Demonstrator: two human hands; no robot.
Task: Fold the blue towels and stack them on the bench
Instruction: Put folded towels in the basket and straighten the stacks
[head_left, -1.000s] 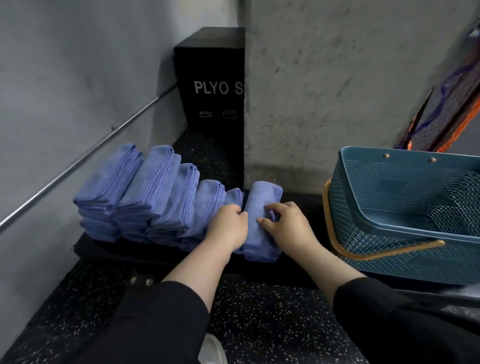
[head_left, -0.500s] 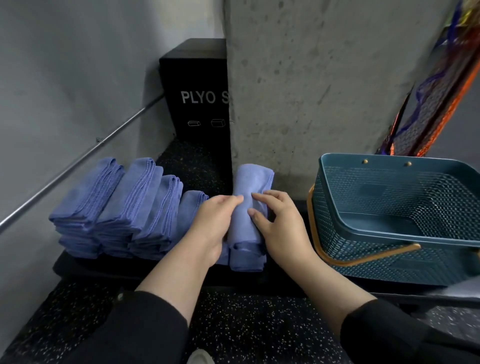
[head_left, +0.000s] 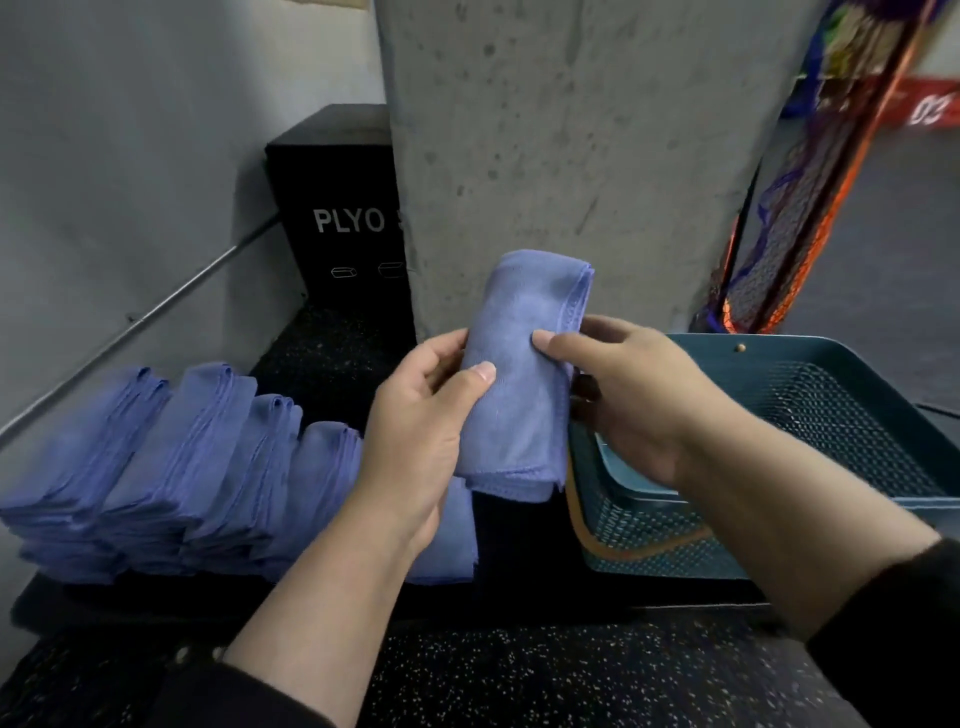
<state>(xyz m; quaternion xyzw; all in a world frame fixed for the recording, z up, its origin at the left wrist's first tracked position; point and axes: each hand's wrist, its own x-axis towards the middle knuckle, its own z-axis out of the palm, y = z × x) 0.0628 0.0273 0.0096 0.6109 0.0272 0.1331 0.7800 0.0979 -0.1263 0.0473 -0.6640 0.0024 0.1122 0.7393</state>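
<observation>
A folded blue towel (head_left: 519, 374) is held up in the air above the black bench (head_left: 519, 587). My left hand (head_left: 421, 431) grips its left edge, thumb on the front. My right hand (head_left: 634, 395) grips its right edge, thumb across the front. Several folded blue towels (head_left: 176, 467) lean in a row on the bench at the left, running up to my left forearm.
A teal mesh basket (head_left: 810, 467) with an orange handle stands on the bench at the right. A concrete pillar (head_left: 571, 156) rises behind, a black plyo box (head_left: 337, 208) to its left. A metal rail (head_left: 156, 312) runs along the left wall.
Both hands have lifted the rightmost folded towel off the row and raised it into the air. The view has moved closer and to the right.
</observation>
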